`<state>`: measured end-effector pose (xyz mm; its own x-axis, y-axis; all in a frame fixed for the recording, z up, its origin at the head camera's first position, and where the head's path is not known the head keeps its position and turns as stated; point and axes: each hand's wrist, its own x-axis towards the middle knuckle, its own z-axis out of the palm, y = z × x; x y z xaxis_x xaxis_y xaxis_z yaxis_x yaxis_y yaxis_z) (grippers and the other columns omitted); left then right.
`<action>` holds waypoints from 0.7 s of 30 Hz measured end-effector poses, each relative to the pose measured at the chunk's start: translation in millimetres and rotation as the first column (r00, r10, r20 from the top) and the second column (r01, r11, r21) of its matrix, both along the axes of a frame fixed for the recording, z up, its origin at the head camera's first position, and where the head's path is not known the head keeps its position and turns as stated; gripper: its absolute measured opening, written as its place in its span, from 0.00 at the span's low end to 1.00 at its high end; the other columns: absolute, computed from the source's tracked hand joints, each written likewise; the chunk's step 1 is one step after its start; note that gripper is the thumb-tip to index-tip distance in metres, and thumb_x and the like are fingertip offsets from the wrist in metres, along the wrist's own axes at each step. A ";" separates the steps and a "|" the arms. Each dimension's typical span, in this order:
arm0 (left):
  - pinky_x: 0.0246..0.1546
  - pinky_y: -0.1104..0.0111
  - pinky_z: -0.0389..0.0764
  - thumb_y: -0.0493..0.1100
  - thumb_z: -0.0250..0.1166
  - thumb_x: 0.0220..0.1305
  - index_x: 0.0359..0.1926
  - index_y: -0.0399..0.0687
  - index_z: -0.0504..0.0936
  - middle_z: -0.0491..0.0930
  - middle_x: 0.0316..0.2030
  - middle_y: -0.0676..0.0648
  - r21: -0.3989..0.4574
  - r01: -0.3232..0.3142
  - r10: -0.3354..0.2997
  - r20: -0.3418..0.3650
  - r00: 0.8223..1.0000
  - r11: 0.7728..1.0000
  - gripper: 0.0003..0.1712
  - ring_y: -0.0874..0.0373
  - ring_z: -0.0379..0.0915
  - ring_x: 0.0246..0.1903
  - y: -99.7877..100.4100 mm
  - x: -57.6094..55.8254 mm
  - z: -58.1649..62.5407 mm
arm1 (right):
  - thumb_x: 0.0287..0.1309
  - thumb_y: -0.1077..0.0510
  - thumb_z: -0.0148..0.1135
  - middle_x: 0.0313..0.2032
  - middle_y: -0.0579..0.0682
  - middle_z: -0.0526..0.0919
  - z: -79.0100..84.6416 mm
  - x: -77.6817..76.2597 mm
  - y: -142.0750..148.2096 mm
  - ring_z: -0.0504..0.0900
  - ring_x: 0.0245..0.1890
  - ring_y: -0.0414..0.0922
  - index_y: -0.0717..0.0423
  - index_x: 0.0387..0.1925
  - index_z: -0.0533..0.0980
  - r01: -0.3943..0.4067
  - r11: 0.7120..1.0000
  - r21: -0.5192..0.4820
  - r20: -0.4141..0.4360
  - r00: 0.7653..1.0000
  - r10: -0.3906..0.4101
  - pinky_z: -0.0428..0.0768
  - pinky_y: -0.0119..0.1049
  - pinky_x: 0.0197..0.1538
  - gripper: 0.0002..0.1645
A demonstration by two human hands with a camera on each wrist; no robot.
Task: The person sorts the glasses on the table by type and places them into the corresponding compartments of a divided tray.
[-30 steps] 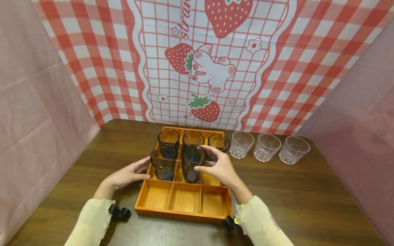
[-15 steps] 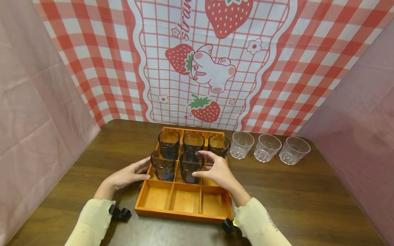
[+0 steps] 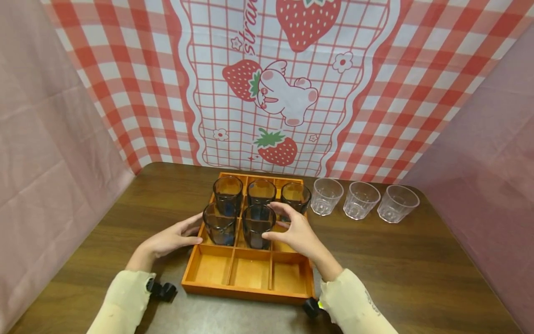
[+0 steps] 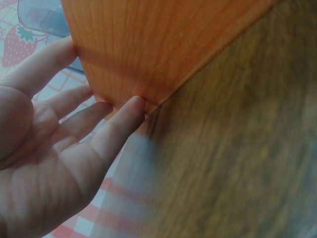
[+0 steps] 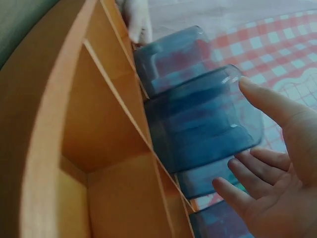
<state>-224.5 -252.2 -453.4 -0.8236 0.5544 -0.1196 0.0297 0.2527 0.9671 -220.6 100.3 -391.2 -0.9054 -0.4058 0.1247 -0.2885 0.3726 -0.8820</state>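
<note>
A wooden tray (image 3: 250, 293) divided into compartments stands on the table, with dark tinted glasses upright in its back and middle rows. My right hand (image 3: 297, 234) is around the right side of the middle glass (image 3: 255, 232), its thumb and fingers spread. In the right wrist view the thumb tip is at this glass's (image 5: 203, 119) rim and the other fingers are spread beside it. Another dark glass (image 3: 221, 227) sits to its left. My left hand (image 3: 173, 239) rests its fingertips against the tray's left side, also plain in the left wrist view, where fairly straight fingers (image 4: 121, 126) touch the wood.
Three clear glasses (image 3: 362, 199) stand in a row to the right of the tray. Three dark glasses (image 3: 261, 190) fill the tray's back row. A red checked strawberry cloth (image 3: 275, 93) hangs behind the wooden table (image 3: 400, 264). The tray's front row compartments show bare wood.
The dark glass under my right hand has come down into the tray's middle compartment. My right hand lowered with it, then shifted slightly right. My left hand has stayed at the tray.
</note>
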 end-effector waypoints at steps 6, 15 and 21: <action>0.67 0.47 0.63 0.43 0.59 0.69 0.77 0.42 0.40 0.39 0.76 0.34 -0.006 0.001 -0.001 -0.011 1.000 1.000 0.46 0.32 0.40 0.73 1.6 0.9 1.5 | 0.50 0.59 0.73 0.65 0.58 0.72 5.8 -0.8 20.2 0.70 0.66 0.55 0.58 0.67 0.66 -0.010 0.997 -0.072 -0.057 0.998 0.006 0.74 0.50 0.63 0.42; 0.67 0.47 0.62 0.42 0.59 0.69 0.77 0.42 0.40 0.39 0.76 0.34 0.002 0.000 0.000 -0.004 1.000 1.000 0.46 0.32 0.39 0.73 2.1 1.5 2.5 | 0.53 0.68 0.69 0.64 0.67 0.71 11.3 -3.4 58.2 0.74 0.63 0.54 0.68 0.65 0.64 0.040 0.987 -0.157 -0.118 0.991 -0.059 0.77 0.46 0.59 0.39; 0.67 0.50 0.63 0.41 0.59 0.69 0.77 0.42 0.40 0.39 0.76 0.34 0.005 -0.001 0.001 0.001 1.000 1.000 0.46 0.33 0.39 0.74 2.0 1.0 2.3 | 0.53 0.72 0.67 0.61 0.67 0.73 15.6 -4.8 92.6 0.77 0.55 0.28 0.72 0.63 0.66 0.143 0.970 -0.194 -0.184 0.966 -0.180 0.79 0.29 0.53 0.35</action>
